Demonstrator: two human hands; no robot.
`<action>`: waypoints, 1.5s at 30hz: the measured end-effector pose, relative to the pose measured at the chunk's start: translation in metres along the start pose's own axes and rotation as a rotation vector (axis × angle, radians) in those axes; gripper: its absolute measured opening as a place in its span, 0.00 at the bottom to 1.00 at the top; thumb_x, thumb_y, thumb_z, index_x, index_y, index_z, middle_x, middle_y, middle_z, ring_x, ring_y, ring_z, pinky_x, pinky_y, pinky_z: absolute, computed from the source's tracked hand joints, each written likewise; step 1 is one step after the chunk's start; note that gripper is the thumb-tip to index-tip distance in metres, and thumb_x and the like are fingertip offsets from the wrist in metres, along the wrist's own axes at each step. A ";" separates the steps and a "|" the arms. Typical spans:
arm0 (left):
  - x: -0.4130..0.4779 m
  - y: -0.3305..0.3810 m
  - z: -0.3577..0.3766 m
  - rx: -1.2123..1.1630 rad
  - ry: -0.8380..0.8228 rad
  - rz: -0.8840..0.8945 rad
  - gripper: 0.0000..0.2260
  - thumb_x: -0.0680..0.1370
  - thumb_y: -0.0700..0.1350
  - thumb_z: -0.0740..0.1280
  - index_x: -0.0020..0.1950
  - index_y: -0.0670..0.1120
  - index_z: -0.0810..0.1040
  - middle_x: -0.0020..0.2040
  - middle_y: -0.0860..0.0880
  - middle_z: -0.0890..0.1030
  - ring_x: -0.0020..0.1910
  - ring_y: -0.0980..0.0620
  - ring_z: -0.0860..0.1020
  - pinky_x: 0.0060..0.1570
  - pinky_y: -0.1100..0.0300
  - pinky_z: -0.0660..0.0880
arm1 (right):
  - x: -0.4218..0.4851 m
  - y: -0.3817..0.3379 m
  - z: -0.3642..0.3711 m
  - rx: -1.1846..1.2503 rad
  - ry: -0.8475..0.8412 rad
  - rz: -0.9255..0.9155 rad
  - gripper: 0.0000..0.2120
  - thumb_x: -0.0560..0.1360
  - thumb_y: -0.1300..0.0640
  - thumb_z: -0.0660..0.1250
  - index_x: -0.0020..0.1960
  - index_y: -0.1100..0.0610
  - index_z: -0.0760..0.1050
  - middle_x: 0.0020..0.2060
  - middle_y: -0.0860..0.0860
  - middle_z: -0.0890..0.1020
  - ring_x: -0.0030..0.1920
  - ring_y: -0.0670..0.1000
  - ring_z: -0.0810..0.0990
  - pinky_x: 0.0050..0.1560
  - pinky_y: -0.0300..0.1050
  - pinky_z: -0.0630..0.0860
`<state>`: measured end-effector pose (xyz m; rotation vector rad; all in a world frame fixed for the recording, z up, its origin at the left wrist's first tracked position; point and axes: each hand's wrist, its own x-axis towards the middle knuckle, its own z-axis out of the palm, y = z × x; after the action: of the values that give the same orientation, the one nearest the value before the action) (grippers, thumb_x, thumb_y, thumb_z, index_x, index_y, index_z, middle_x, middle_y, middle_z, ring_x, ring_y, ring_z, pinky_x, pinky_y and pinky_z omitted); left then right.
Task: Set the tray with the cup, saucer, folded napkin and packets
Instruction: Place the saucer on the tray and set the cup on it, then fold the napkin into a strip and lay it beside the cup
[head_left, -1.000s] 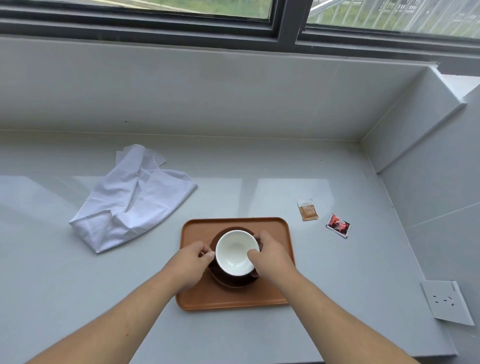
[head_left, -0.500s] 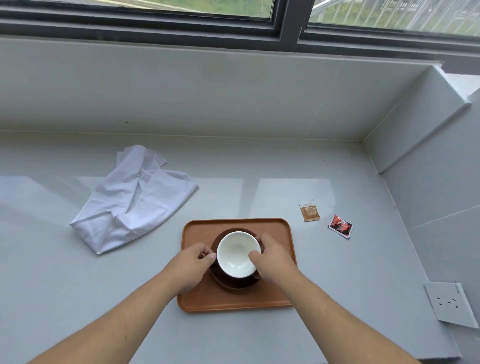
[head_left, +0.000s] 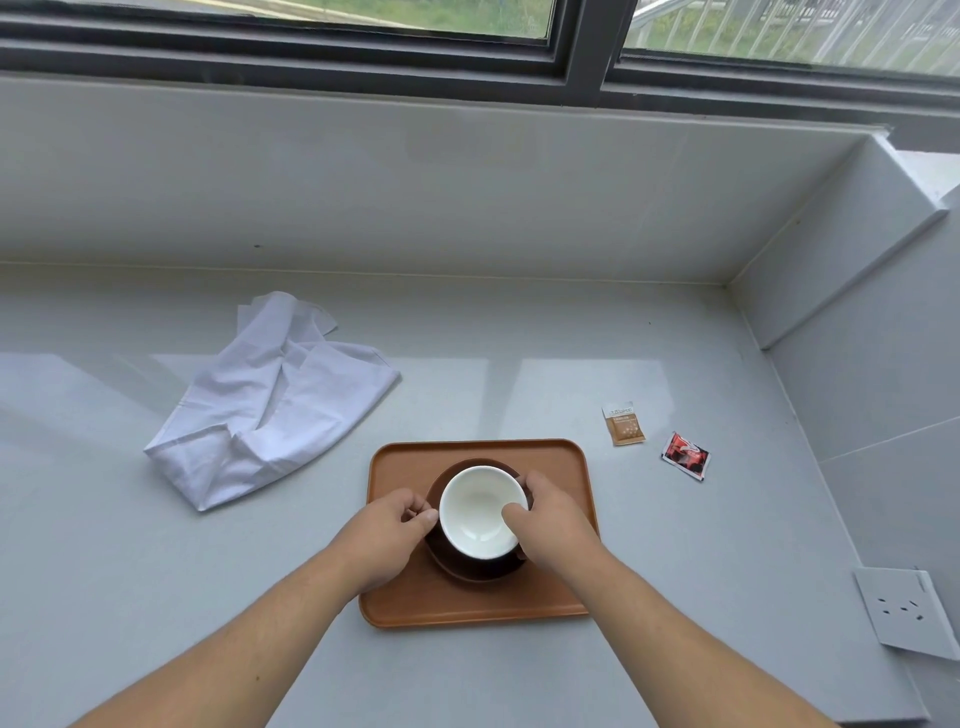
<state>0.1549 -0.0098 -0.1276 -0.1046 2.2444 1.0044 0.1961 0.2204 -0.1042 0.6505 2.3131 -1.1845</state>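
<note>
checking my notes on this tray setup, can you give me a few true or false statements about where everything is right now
1. The cup sits on the dark saucer on the tray. True.
2. The napkin is neatly folded on the tray. False: it lies crumpled on the counter, left of the tray.
3. Both packets, the brown packet and the red packet, lie on the counter right of the tray. True.
4. The cup is full of coffee. False: its white inside is empty.
5. Only the right hand touches the cup. False: the left hand is at its other side too.
</note>
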 end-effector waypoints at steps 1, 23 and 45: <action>0.000 0.000 0.000 -0.005 -0.003 -0.001 0.07 0.81 0.57 0.66 0.46 0.57 0.79 0.43 0.55 0.81 0.39 0.55 0.78 0.36 0.59 0.71 | 0.000 0.000 0.000 -0.003 0.002 0.001 0.07 0.70 0.50 0.61 0.48 0.42 0.72 0.41 0.45 0.82 0.39 0.50 0.84 0.36 0.47 0.81; 0.023 -0.098 -0.215 0.775 0.503 -0.302 0.30 0.74 0.65 0.69 0.69 0.48 0.73 0.66 0.46 0.76 0.67 0.44 0.73 0.66 0.46 0.70 | -0.027 -0.148 0.090 -0.649 0.140 -0.731 0.19 0.77 0.51 0.62 0.67 0.51 0.75 0.57 0.48 0.78 0.57 0.53 0.75 0.59 0.46 0.72; -0.097 -0.040 -0.361 0.229 0.437 0.529 0.17 0.70 0.65 0.73 0.41 0.56 0.72 0.35 0.53 0.80 0.35 0.53 0.76 0.31 0.60 0.67 | -0.057 -0.360 0.160 -0.313 0.023 -0.885 0.05 0.74 0.50 0.66 0.48 0.49 0.77 0.42 0.46 0.82 0.49 0.49 0.77 0.46 0.51 0.78</action>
<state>0.0471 -0.3045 0.0792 0.4309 2.8583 1.0497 0.0558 -0.1108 0.0667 -0.5414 2.7994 -1.0741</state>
